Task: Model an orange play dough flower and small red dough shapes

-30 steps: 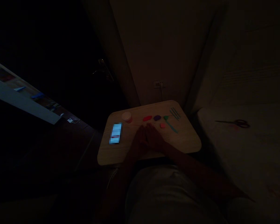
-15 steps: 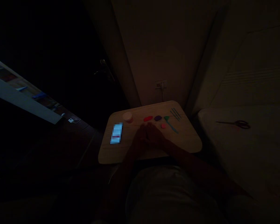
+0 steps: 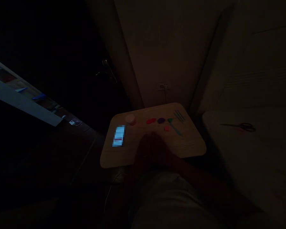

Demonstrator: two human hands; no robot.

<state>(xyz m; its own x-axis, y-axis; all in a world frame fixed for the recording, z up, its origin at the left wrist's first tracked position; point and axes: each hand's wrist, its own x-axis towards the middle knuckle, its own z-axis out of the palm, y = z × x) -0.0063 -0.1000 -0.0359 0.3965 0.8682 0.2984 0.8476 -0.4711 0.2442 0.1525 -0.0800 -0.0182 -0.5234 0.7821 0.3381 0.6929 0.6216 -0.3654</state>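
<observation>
The head view is very dark. My left hand (image 3: 144,148) and my right hand (image 3: 160,148) are side by side over the near middle of a small wooden table (image 3: 188,144), touching or nearly so. Their fingers are too dim to read, and anything between them is hidden. Beyond them lie a red piece (image 3: 151,121), a purple piece (image 3: 161,120) and a green piece (image 3: 170,120). A pink piece (image 3: 166,128) is nearer, beside a blue-green tool (image 3: 175,129). Several thin sticks (image 3: 179,116) lie at the far right.
A lit phone (image 3: 119,136) rests on the table's left, with a lidded tub (image 3: 130,119) behind it. Scissors (image 3: 238,126) lie on a pale surface (image 3: 259,152) at right. A wall socket (image 3: 163,86) with a cable is behind the table.
Both hands have moved back toward my body, away from the coloured pieces. Objects on the table have stayed in place.
</observation>
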